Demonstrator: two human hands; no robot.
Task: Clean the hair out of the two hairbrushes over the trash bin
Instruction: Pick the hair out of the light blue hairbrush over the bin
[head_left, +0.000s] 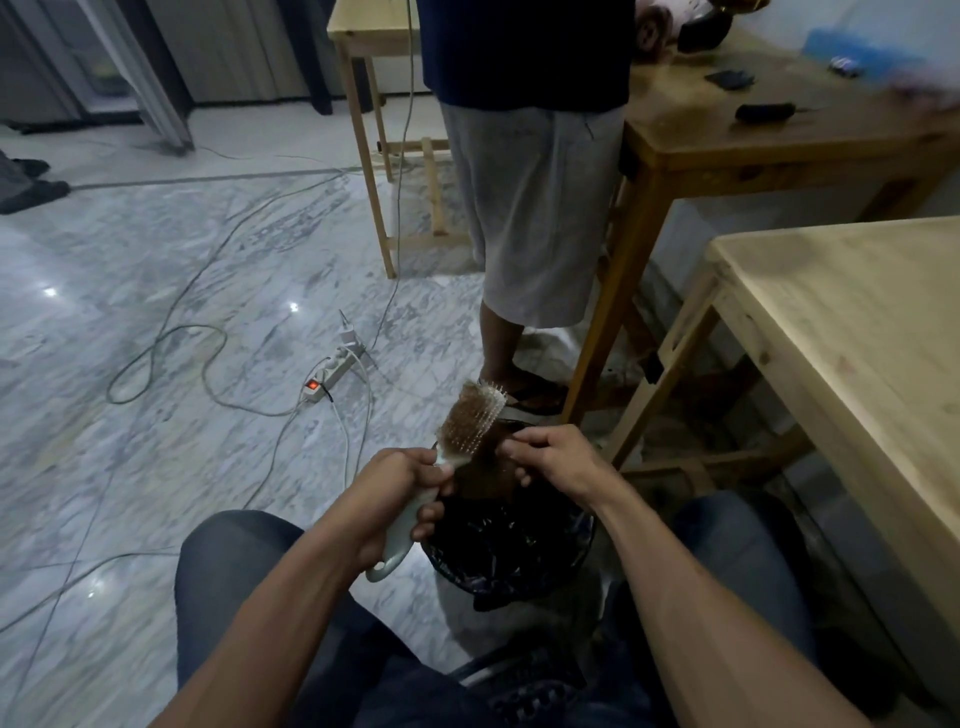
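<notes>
A grey-veined marble floor (156, 291) is seen from above, crossed by loose cables that lead to a white power strip (332, 371) with a lit red switch. At right, two pale wooden counters are shown: a near counter (857, 364) and a far counter (769, 140) on which small dark objects are laid. A second person (530, 171) in grey shorts and a dark top is seen standing beside the far counter.

Between the seated person's knees, a trash bin (509, 551) lined with a black bag is placed on the floor. A pale hairbrush (470, 423) is held above the bin's far-left rim, its head tilted upward and away, with a mat of brown hair caught among the bristles. The handle is enclosed by the left hand (400, 499), whose fingers (428, 522) are curled round it; the handle's looped end is seen projecting below the palm. The right hand (556, 457) is held over the bin, just beside the brush head, and its fingertips (511, 449) are drawn together against the lower right edge of the bristle pad. Whether strands are actually pinched there cannot be told.
</notes>
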